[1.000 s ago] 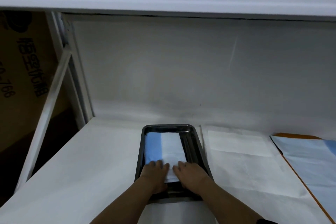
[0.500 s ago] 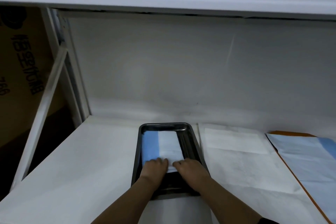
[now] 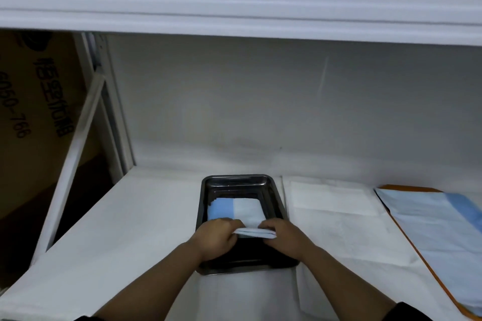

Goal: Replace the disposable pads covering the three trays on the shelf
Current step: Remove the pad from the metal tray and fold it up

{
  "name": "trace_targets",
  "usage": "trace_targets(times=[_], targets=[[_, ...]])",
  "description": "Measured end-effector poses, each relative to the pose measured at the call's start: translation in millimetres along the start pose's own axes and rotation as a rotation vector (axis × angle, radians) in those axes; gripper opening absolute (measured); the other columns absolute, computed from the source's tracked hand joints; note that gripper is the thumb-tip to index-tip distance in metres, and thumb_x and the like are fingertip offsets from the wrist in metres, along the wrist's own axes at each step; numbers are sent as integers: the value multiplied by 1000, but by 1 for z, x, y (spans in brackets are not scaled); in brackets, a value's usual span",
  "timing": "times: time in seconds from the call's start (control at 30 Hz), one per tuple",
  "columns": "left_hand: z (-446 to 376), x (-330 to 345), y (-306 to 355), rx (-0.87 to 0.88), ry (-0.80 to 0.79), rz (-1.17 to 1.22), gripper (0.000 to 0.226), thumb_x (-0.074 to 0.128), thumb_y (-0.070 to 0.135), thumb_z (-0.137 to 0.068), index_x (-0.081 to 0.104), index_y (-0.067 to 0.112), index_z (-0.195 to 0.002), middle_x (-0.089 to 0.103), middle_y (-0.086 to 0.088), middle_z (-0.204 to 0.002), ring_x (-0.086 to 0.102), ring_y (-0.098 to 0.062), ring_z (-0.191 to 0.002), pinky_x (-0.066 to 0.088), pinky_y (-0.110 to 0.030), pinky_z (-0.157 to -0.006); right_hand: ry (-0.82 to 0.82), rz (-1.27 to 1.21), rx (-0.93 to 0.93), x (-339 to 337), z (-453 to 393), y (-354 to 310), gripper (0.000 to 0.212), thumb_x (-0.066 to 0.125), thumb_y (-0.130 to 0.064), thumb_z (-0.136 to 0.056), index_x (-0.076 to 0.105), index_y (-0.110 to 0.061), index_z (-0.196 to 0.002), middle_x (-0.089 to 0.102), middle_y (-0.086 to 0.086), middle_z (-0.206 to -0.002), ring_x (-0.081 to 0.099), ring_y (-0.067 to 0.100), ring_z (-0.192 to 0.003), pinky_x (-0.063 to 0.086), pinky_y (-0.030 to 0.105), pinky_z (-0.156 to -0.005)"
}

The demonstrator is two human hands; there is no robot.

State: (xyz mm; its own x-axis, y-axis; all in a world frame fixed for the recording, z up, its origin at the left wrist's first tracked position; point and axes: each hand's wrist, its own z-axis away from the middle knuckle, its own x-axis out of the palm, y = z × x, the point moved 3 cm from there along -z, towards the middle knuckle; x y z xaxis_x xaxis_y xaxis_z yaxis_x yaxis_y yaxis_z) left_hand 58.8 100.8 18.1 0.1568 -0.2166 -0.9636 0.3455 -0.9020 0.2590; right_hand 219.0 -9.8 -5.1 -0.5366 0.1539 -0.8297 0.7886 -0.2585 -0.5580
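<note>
Shelf (image 3: pixel 130 216): white paper lining, wall close behind, upper shelf low overhead. Left side ends at a slanted post with a cardboard box (image 3: pixel 39 125) beyond; to the right lie a white sheet (image 3: pixel 339 216) and a blue-and-white sheet on an orange board (image 3: pixel 430 229), both flat.

Tray (image 3: pixel 276 198): dark metal, standing at the shelf front between bare lining and the white sheet, its near rim at the shelf edge. Its far floor is now bare.

Pad (image 3: pixel 234 210): folded, blue left, white right. A second ago it lay flat under both palms and reached nearly to the far wall; now it sits nearer and its near edge is lifted clear of the tray floor.

Left hand (image 3: pixel 216 237) and right hand (image 3: pixel 284 238): each grip pinches that raised near edge, fingers curled round the layers.

Judgement: pressing has turned to lifting or unfolding, so this tray is mid-change, none of the three visibly finished. Open room lies leftward and toward the person; upward travel is limited by the shelf above.
</note>
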Motion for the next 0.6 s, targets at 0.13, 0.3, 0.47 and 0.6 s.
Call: trace_targets(times=[0.13, 0.3, 0.47, 0.6], targets=[[10, 2, -14, -86, -211, 5, 66, 64, 33, -78, 40, 28, -140, 46, 6, -138, 47, -16, -124, 41, -27, -97, -59, -49, 18, 10, 8, -2, 19, 52, -12, -92, 61, 1, -82, 58, 7, -76, 50, 14, -72, 33, 16, -58], [13, -6, -22, -243, -370, 204, 64, 70, 31, -74, 41, 25, -132, 50, 4, -119, 51, -13, -105, 44, -23, -83, -25, -358, 152, 5, 8, -5, 20, 56, -26, -89, 62, -27, -108, 66, -10, -109, 60, 5, -100, 46, 24, -93], [16, -15, -38, -319, -319, 709, 58, 61, 23, -63, 52, 22, -119, 60, -1, -105, 56, -10, -91, 48, -18, -78, 12, -303, 244, 2, 10, 0, 49, 39, -36, -99, 29, -24, -146, 48, -2, -140, 49, 17, -124, 37, 28, -103], [14, -10, -48, -373, -263, 672, 64, 63, 29, -63, 41, 16, -121, 56, 1, -113, 55, -10, -98, 48, -23, -84, 106, -312, 266, 6, 3, 4, 48, 33, -36, -102, 24, -19, -146, 48, 6, -140, 49, 24, -125, 37, 29, -100]])
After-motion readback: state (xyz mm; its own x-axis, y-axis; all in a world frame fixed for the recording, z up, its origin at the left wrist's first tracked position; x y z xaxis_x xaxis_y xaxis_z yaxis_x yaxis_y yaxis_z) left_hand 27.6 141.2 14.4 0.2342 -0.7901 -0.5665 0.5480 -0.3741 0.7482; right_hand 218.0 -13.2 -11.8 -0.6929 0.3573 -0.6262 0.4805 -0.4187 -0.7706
